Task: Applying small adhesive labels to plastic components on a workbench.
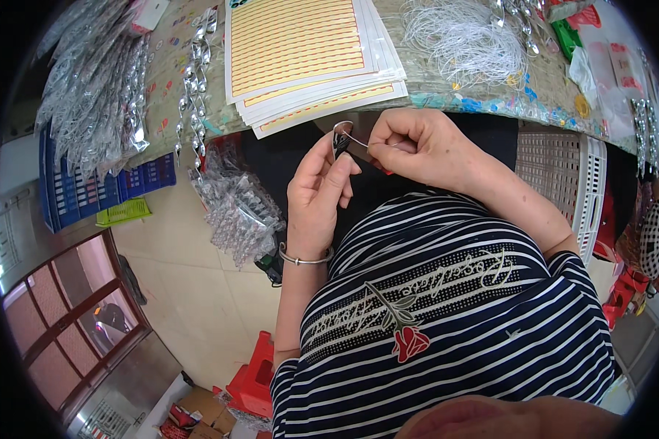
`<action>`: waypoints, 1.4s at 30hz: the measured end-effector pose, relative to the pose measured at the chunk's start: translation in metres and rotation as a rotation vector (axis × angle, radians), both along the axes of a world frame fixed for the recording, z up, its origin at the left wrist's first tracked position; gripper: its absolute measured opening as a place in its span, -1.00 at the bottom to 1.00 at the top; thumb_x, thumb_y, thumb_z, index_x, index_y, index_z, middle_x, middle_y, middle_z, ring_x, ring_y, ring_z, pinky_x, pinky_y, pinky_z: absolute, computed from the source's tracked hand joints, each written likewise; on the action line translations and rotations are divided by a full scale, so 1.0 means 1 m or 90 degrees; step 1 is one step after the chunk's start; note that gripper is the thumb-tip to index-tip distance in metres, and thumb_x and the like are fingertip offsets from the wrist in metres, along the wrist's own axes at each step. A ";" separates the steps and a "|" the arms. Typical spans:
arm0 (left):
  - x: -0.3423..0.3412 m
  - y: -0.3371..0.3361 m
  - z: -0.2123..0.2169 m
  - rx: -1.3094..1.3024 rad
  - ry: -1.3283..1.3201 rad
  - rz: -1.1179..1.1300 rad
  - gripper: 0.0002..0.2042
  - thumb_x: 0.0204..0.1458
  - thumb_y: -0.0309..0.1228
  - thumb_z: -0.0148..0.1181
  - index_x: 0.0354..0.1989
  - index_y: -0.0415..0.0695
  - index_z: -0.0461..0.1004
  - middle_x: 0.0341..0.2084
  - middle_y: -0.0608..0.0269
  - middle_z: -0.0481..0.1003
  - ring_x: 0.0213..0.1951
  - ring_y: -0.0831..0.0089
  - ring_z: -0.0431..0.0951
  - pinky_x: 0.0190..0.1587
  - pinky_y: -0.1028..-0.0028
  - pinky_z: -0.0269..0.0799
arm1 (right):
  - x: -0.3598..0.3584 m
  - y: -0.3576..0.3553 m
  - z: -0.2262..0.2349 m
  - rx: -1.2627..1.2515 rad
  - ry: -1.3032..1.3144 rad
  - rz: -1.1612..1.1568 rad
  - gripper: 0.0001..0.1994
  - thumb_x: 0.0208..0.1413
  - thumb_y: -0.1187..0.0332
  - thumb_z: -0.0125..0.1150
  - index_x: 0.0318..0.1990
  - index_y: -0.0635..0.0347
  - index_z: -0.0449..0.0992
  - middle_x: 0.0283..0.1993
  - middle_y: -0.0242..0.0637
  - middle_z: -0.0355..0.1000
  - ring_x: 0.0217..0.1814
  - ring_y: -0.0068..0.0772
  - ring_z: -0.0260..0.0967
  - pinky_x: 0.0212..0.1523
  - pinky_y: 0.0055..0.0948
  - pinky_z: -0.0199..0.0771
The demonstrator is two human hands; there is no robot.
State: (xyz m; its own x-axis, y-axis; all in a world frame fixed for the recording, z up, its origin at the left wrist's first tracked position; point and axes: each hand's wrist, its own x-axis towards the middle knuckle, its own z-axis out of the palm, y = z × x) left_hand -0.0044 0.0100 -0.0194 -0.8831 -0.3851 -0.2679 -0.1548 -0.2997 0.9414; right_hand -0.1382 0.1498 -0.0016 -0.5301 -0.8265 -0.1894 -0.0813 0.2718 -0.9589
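Note:
In front of my chest, just off the table's near edge, my left hand (321, 186) pinches a small dark, shiny piece (340, 140) between thumb and fingers. A thin white cord (359, 140) runs from the top of this piece across to my right hand (426, 150). The fingers of my right hand are curled closed on the cord, and its end is hidden inside them. Beyond my hands, a stack of sheets (293, 44) with yellow and red rows overhangs the table edge. A tangled heap of white cords (465, 40) lies to its right.
Silver twisted strands (196, 73) and plastic-wrapped bundles (91, 91) hang over the table's left side. Below are a blue crate (106, 194) and a bag of clear beaded pieces (241, 212). A white basket (593, 190) stands under the table at right; a red stool (256, 373) is behind left.

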 end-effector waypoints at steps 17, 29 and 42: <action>0.003 0.005 0.002 -0.092 -0.013 -0.072 -0.55 0.14 -0.46 0.09 0.23 -0.17 0.25 -0.41 0.36 0.43 -0.53 0.74 0.29 -0.54 0.75 0.21 | 0.002 -0.004 -0.004 -0.064 0.132 0.009 -0.90 0.10 0.44 0.18 -0.37 0.30 0.46 -0.55 -0.42 0.43 -0.56 -0.75 0.35 -0.54 -0.70 0.33; 0.013 -0.002 -0.005 -0.219 -0.002 -0.151 -0.58 0.10 -0.51 0.15 0.17 -0.18 0.33 -0.31 0.35 0.45 -0.45 0.73 0.35 -0.45 0.73 0.28 | -0.003 -0.008 -0.001 -0.158 0.068 -0.029 -0.92 0.13 0.42 0.18 -0.29 0.23 0.51 -0.26 -0.42 0.30 -0.22 -0.64 0.28 -0.20 -0.66 0.33; -0.004 0.003 0.015 -0.042 0.001 -0.019 -0.88 0.06 -0.49 0.20 -0.26 -0.20 0.58 -0.32 0.34 0.51 -0.36 0.66 0.48 -0.38 0.67 0.41 | 0.005 -0.011 0.003 -0.122 -0.179 0.002 -0.89 0.22 0.39 0.07 -0.21 0.20 0.49 -0.27 -0.48 0.31 -0.29 -0.71 0.32 -0.27 -0.66 0.40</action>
State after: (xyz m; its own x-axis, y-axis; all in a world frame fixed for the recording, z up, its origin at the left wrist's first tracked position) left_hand -0.0079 0.0130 -0.0041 -0.8952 -0.3752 -0.2406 -0.1607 -0.2318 0.9594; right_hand -0.1329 0.1385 0.0017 -0.4761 -0.8631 -0.1687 0.1923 0.0850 -0.9777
